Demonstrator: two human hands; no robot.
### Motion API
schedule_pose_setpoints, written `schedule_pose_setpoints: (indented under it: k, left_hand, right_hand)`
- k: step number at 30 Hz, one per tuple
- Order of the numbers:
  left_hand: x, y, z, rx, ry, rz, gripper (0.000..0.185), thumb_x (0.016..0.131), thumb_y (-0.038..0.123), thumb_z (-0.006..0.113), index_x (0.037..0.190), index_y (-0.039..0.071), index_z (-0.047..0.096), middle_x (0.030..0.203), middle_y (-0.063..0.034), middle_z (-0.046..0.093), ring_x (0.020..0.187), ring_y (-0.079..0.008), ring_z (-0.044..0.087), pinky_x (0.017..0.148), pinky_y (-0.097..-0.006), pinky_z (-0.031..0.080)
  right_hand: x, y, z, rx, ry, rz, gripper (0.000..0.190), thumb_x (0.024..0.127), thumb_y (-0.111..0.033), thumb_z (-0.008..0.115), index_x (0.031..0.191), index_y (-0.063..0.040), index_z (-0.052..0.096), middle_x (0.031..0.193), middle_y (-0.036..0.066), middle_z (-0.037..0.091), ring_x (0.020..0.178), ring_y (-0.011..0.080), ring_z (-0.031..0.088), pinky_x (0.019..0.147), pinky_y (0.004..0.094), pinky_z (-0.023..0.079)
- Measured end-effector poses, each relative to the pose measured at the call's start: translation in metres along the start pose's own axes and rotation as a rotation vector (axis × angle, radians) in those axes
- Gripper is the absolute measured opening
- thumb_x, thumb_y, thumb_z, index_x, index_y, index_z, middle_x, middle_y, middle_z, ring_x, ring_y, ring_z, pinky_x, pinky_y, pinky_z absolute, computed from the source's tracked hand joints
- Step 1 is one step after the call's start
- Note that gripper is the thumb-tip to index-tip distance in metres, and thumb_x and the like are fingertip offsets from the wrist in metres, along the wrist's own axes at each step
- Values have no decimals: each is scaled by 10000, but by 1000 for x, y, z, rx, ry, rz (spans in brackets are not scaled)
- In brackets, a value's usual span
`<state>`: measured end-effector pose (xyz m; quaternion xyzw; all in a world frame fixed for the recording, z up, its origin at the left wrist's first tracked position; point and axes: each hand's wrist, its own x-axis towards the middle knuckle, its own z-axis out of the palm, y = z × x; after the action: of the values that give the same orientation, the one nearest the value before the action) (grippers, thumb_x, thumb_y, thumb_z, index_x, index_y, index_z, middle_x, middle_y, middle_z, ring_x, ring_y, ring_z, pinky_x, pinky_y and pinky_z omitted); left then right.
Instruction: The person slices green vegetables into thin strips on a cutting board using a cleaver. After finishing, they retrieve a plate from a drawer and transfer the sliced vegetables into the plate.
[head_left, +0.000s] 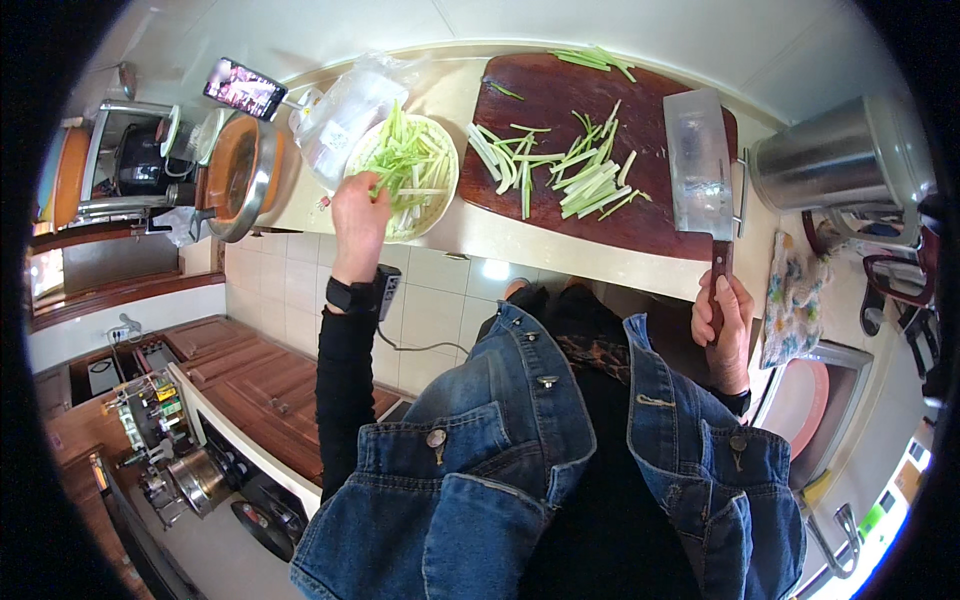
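Note:
My right hand (727, 319) grips the wooden handle (721, 259) of a cleaver. Its broad steel blade (697, 165) lies over the right end of a dark wooden cutting board (637, 229). Pale green cut vegetable strips, perhaps celery, (592, 187) lie loosely across the middle of the board, with a smaller bunch (596, 58) at its far edge. To the left, more cut strips (409, 154) are heaped in a light round dish (442, 210). My left hand (360, 217) reaches over the dish's left side, fingers curled at the strips; whether they pinch any is hidden.
A clear plastic bag (345, 124) lies behind the dish, near a propped phone (245, 88). Further left is a metal-rimmed pan (255, 187). A steel canister (817, 154), a patterned cloth (795, 300) and a sink holding a pink basin (799, 405) are on the right.

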<state>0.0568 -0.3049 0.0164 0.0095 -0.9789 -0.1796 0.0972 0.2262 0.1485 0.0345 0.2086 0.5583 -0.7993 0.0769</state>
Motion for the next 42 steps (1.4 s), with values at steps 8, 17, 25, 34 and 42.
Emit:
schedule_pose_setpoints:
  k: [8,17,25,34,42]
  left_hand:
    - [-11,80,58,-521,11,92,292,941,122,643,1201,-9,657,1119,-215,677,966,-360,672,847,-398,538]
    - [-3,125,118,-202,-39,163,733,940,446,651,1450,-35,438,1488,-357,383,1407,-482,351,1172,-514,281]
    - [-2,144,130,-459,-70,354,635,934,344,674,1388,-61,491,1401,-322,507,1316,-467,478,1128,-489,372]
    - [-14,162,127,-458,-18,496,831,805,371,822,1467,36,447,1491,-297,413,1363,-445,443,1120,-501,384]
    - [-13,180,146,-466,-5,458,775,811,373,813,1409,-11,504,1413,-303,497,1297,-438,511,1094,-472,422]
  right_hand:
    - [-28,25,-16,184,73,69,410,1063,-398,494,1062,8,556,609,-23,409,432,52,345,380,225,285]
    - [-54,60,-17,249,116,131,402,1053,-393,517,1035,6,571,611,-8,452,421,56,369,381,218,294]
    - [-48,69,5,266,48,127,397,1067,-373,490,1034,13,575,626,3,464,437,65,392,391,220,306]
    - [-26,84,42,346,-2,110,371,1076,-356,481,1043,5,562,638,12,462,427,71,380,393,225,326]
    - [-2,101,84,382,-19,120,368,1076,-381,479,1045,-22,553,662,9,460,459,73,385,416,222,340]
